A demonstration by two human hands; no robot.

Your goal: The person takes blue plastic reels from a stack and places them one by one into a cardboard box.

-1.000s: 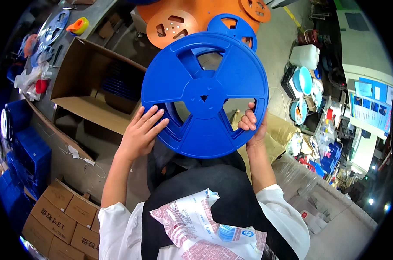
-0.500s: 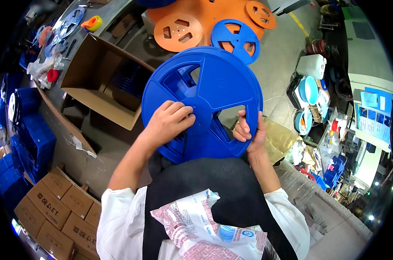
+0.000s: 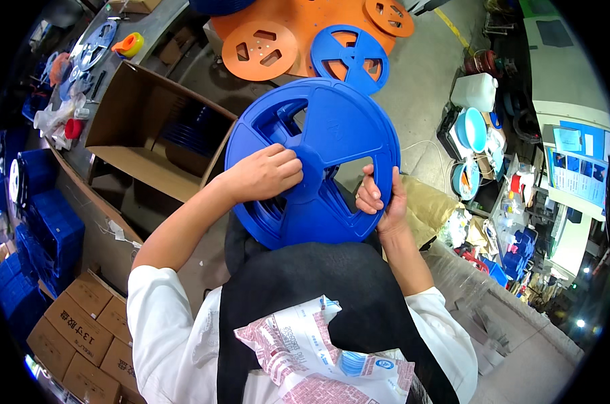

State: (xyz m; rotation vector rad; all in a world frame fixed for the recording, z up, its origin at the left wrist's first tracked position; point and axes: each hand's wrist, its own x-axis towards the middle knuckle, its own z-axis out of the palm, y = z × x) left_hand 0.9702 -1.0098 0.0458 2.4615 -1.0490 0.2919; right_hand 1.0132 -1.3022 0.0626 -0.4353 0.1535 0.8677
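A stack of large blue plastic reel discs (image 3: pixel 335 131) stands tilted in front of my body, with wide cut-outs round a central hub. At the left of the hub, my left hand (image 3: pixel 268 176) is closed, its fingers curled against the disc; the fingertips are partly hidden. My right hand (image 3: pixel 382 198) grips the right rim, fingers coming through the cut-out and thumb outside. More disc edges show through the openings behind the front one. The lower edge of the stack rests close to my black apron (image 3: pixel 311 283).
Left of the reels, an open cardboard box (image 3: pixel 143 161) holds several blue discs. Ahead, an orange surface (image 3: pixel 305 50) carries an orange disc (image 3: pixel 260 51) and a blue disc (image 3: pixel 350 59). Sealed cartons (image 3: pixel 83 330) are stacked at lower left. A white jug (image 3: pixel 474 91) stands at right.
The front disc's face has turned slightly, and its raised marking shows differently. My left elbow has swung outward to the left. Both hands stay on the reels; the whole view has shifted a little.
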